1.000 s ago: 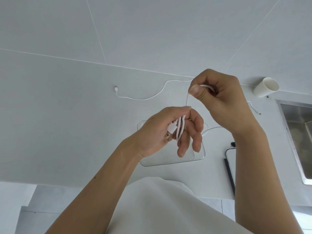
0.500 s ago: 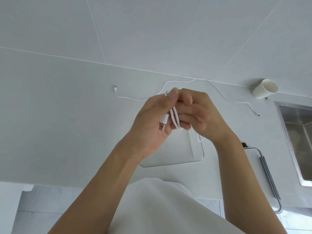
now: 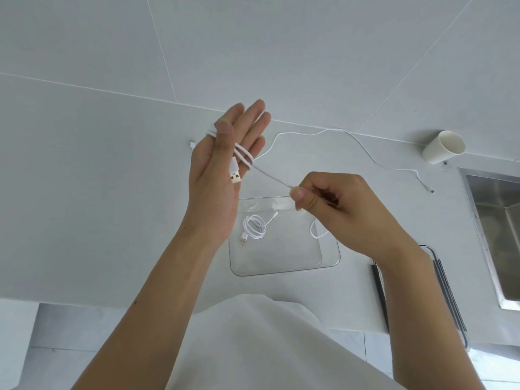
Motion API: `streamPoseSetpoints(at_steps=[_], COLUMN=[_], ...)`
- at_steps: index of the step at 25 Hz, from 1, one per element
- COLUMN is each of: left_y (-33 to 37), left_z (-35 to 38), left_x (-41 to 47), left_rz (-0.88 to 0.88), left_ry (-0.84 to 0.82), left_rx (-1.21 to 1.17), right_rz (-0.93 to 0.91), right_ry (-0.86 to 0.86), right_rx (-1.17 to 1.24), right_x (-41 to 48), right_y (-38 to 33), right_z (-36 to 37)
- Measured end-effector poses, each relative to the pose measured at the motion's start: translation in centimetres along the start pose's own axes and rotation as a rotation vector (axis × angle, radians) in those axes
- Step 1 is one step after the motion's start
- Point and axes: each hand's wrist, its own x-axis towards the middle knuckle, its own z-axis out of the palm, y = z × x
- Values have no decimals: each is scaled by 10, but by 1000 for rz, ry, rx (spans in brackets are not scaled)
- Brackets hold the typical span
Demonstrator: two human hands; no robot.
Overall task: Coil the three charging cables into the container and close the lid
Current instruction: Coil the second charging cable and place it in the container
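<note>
The cable (image 3: pixel 270 174) I hold looks smooth white plastic; the container (image 3: pixel 281 273) clear, glossy; the sink (image 3: pixel 495 220) brushed metal; the counter (image 3: pixel 98 178) matt.

There are three cables in all: one held cable (image 3: pixel 247 161) that runs between the two hands, one coiled cable (image 3: pixel 254 227) inside the container, and one loose cable (image 3: pixel 363 144) that lies on the counter (image 3: pixel 84 192). The hands are two, the left hand (image 3: pixel 216 175) and the right hand (image 3: pixel 337 201). There is one clear container (image 3: pixel 281 273) and one lid (image 3: pixel 447 291), which the right arm hides in part. There is also one white cup (image 3: pixel 443 147) and one steel sink (image 3: pixel 495 235).
</note>
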Motion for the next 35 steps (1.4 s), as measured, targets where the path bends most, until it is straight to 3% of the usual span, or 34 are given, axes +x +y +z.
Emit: streamPoseSetpoints(at_steps=[7,12,14,17,20,25,35], left_y=[-13,-14,-13,-14,-13,-7,4], left_z=[-2,4,7,10,8,12,20], left_x=[-2,-6,-9,-10,-11,-15,-20], left_rz=[-65,-206,-266,-326,-377,-438,-366], left_ry=[-29,-106,-174,-366,-497,-621,-593], left_rx=[179,319,343,367,342,163,-29], right_rz=[-121,-228,-242,-227,-202,-203,-27], right_ry=[77,110,152,246,301,308,308], right_rx=[-3,250,344,299,159,187,240], right_x=[-7,1,6,14,22,31,34], right_y=[-30,-43,-45,-45,-41,-33,-6], right_z=[-7,-11,-9,-11,-17,-21,0])
